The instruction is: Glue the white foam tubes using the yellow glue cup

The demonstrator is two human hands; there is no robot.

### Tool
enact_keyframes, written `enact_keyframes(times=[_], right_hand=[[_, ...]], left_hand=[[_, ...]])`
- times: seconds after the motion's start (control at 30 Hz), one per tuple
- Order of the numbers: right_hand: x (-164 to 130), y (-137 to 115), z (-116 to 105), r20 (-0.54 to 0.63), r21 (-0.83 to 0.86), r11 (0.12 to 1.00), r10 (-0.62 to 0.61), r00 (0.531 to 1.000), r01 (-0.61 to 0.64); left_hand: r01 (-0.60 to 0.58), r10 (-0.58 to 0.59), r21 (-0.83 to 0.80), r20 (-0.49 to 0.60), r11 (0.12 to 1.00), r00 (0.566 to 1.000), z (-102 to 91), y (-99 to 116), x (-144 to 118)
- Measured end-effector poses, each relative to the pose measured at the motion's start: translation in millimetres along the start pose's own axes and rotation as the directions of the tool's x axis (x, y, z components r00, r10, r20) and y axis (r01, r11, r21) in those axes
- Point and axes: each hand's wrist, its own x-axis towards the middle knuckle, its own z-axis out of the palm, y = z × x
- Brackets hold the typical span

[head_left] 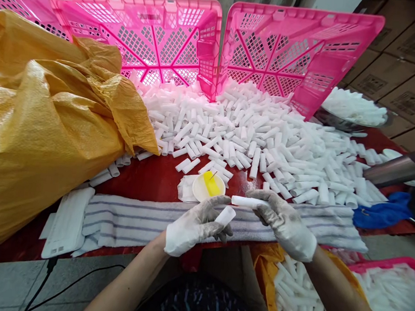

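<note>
Both my hands wear white gloves with greyed fingers and hover over a striped towel (122,220) at the table's front edge. My left hand (201,223) is closed on a short white tube (226,216), which tilts up to the right. Another white tube (244,202) lies level in my right hand (283,220), gripped by its right end. The two tubes are apart. Just beyond my left hand sits a small white dish (198,187) with a yellow piece (212,184) and a thin brown stick in it. A large heap of white tubes (231,133) spreads behind.
Pink crates (265,73) lie on their sides behind the heap. A yellow woven sack (42,136) bulges at left beside a white power bank (69,221) with a cable. At right are a blue cloth (384,209), a metal cylinder (398,170) and a filled bowl (355,122). Below, another sack (266,272) holds tubes.
</note>
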Motion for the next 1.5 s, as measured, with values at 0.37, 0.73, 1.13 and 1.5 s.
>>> enact_keyframes(times=[0.37,0.73,1.13,1.5], right_hand=[[-1.4,-9.7,10.0,-0.011,0.054,0.991,-0.122,0.992,0.123],[19.5,12.2,22.9,0.221,0.178,0.965,0.153,0.963,-0.194],[90.5,42.6,55.0,0.016,0.042,0.97,-0.242,0.97,0.241],[76.2,48.5,58.2,-0.053,0.03,0.91,-0.412,0.91,0.413]], left_hand=[[0.091,-0.088,0.067,-0.044,0.994,0.995,14.1,12.4,-10.0],[-0.03,0.133,0.214,-0.487,0.976,0.863,-19.8,2.5,-9.6],[0.136,0.303,0.548,-0.634,0.826,0.712,-85.0,-6.1,23.3],[0.195,0.26,0.537,-0.656,0.821,0.709,-76.3,8.6,17.6]])
